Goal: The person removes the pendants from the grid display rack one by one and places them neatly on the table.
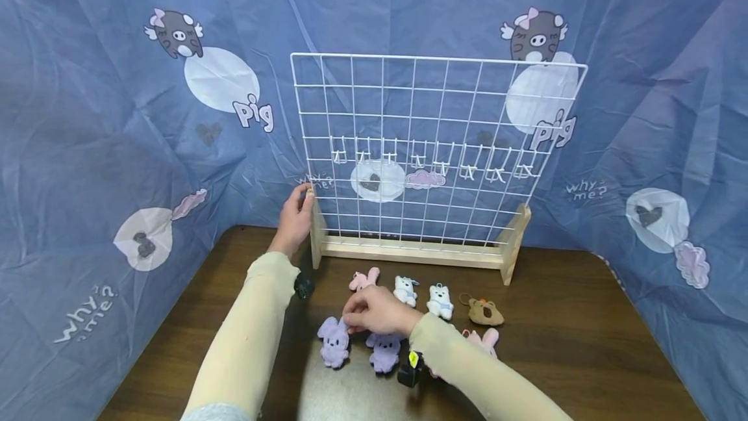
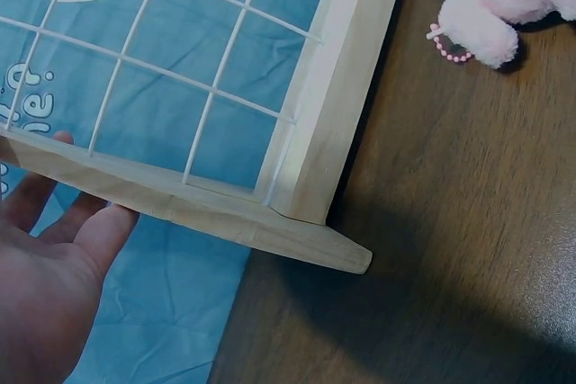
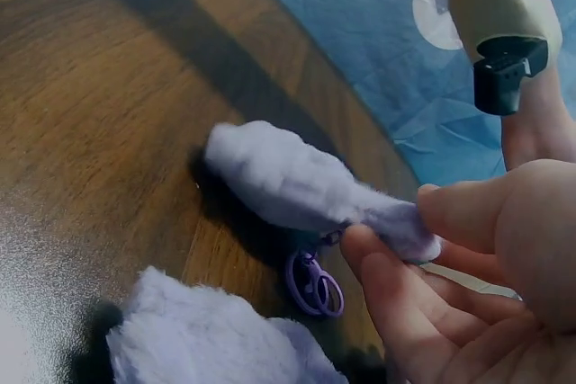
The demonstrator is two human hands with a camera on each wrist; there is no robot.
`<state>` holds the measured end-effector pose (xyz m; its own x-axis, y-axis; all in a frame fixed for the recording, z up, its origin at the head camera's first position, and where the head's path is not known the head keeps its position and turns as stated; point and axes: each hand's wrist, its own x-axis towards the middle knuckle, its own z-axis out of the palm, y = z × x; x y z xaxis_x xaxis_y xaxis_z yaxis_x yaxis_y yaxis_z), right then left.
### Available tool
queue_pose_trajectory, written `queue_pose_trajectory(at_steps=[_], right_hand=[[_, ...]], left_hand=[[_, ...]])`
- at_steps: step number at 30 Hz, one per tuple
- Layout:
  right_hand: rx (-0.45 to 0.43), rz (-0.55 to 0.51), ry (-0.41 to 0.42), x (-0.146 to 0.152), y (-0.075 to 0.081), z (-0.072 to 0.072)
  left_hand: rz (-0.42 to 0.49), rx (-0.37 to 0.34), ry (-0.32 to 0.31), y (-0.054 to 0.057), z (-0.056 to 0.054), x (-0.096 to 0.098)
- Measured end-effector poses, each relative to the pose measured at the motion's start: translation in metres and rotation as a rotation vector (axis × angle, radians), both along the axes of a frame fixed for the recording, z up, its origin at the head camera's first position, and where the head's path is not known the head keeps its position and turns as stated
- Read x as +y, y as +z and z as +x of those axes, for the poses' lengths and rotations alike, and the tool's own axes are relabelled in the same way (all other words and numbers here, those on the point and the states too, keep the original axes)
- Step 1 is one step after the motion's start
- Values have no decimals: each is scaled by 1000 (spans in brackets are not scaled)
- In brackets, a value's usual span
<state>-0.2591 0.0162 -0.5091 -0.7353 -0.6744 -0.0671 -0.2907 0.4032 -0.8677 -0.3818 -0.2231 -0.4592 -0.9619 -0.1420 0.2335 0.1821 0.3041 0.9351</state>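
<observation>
My left hand [image 1: 296,216] grips the left wooden upright [image 2: 180,204] of a white wire grid rack [image 1: 411,115], fingertips curled at its edge. With thumb and fingertips, my right hand [image 1: 376,312] pinches the ear of a lilac plush bunny keychain [image 1: 334,343]. Its purple ring and clasp [image 3: 312,282] hang beside the fingers in the right wrist view. A second lilac plush keychain [image 1: 384,353] lies just below that hand. The rack stands on a wooden base [image 1: 409,253], with a row of several white hooks [image 1: 441,167] across its grid.
Behind the right hand lie a pink plush [image 1: 369,276] and two white bear plushes [image 1: 405,292]. A brown plush [image 1: 485,312] and another pink plush [image 1: 487,340], partly hidden by the right sleeve, are farther right on the brown table [image 1: 561,343]. A blue printed curtain [image 1: 374,5] hangs behind.
</observation>
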Motion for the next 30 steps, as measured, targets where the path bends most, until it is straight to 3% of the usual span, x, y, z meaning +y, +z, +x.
queue_pose_trajectory(at_steps=[9,19,30], right_hand=[[197,108,17,4,3,-3],[259,135,25,13,9,-4],[274,47,30,29,18,2]], left_hand=[[-15,-6,-1,3,0,1],[-31,-12,0,1,0,0],[-73,-17,4,0,0,-3]])
